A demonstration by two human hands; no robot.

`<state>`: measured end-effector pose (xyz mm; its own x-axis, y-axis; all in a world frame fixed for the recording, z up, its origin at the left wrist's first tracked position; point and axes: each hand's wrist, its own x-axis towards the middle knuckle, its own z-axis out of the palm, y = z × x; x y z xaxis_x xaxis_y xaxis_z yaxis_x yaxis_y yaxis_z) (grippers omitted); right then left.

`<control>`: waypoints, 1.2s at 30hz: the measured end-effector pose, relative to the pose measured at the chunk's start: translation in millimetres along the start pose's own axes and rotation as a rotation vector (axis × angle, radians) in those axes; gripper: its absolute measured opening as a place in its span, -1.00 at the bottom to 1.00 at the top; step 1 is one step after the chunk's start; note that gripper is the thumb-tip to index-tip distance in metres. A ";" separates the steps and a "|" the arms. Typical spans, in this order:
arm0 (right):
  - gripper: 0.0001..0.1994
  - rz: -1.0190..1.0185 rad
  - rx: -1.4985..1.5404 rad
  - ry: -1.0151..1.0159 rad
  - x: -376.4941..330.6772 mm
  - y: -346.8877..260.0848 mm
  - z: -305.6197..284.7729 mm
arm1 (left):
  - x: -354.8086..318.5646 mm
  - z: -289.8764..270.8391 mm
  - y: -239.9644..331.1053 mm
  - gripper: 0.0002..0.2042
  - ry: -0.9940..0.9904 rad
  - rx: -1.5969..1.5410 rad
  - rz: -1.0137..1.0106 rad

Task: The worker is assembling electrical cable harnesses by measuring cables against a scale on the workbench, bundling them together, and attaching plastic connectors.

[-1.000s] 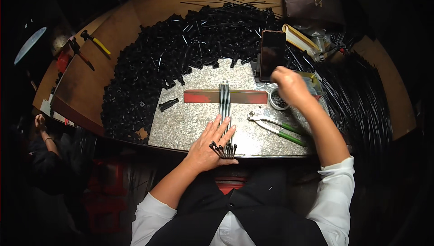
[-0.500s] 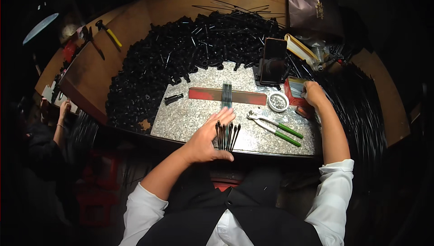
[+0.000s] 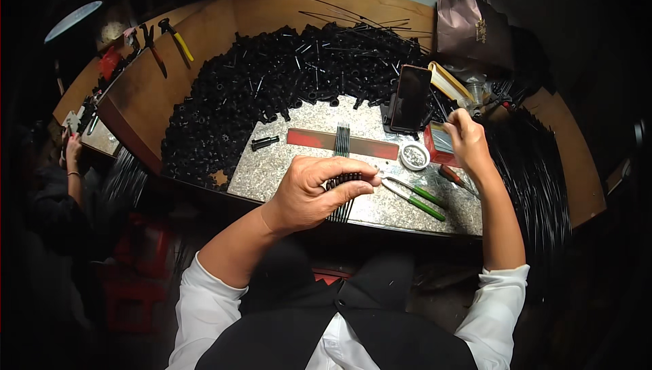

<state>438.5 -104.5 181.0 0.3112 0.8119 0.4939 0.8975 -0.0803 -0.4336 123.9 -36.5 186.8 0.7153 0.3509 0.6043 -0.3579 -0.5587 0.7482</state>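
Thin black rods point(image 3: 342, 142) lie side by side in a bunch on the counter point(image 3: 261, 178), across a long red and brown bar point(image 3: 311, 139). The left hand point(image 3: 304, 190) is curled around the bunch near its close end, and small dark tips peek out between thumb and fingers. The right hand point(image 3: 470, 144) is up by a red box point(image 3: 430, 146) with its fingers bent; I cannot tell if it has anything in it. Pincers point(image 3: 425, 209) with green handles and a small white bowl point(image 3: 415, 168) sit between the hands.
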 end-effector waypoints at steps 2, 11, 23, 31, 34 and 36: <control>-0.90 -0.185 0.202 -0.012 -13.3 -47.3 -7.5 | -0.1 1.0 -0.1 -0.81 0.065 0.107 0.053; -0.55 -0.660 0.120 -0.113 -60.3 -133.5 -25.8 | -2.4 -4.7 -1.8 -0.84 0.101 -0.029 -0.056; -0.62 -0.703 -0.022 -0.041 -60.7 -149.4 -23.0 | -8.0 -10.6 1.1 -0.84 0.083 0.031 -0.075; -0.64 -0.706 -0.030 -0.042 -59.6 -148.8 -25.0 | -6.4 -9.6 1.7 -0.85 0.085 -0.021 -0.050; -0.61 -0.723 -0.051 -0.039 -59.1 -146.2 -24.9 | -5.0 -9.2 1.7 -0.85 0.064 0.042 -0.048; -0.62 -0.708 -0.068 -0.051 -60.6 -148.3 -26.3 | -4.8 -7.9 -2.0 -0.83 0.063 0.018 -0.021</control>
<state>294.8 -157.0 235.2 -0.3672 0.7081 0.6031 0.8968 0.4416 0.0276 116.4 -31.1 184.6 0.6831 0.4095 0.6047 -0.3316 -0.5638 0.7564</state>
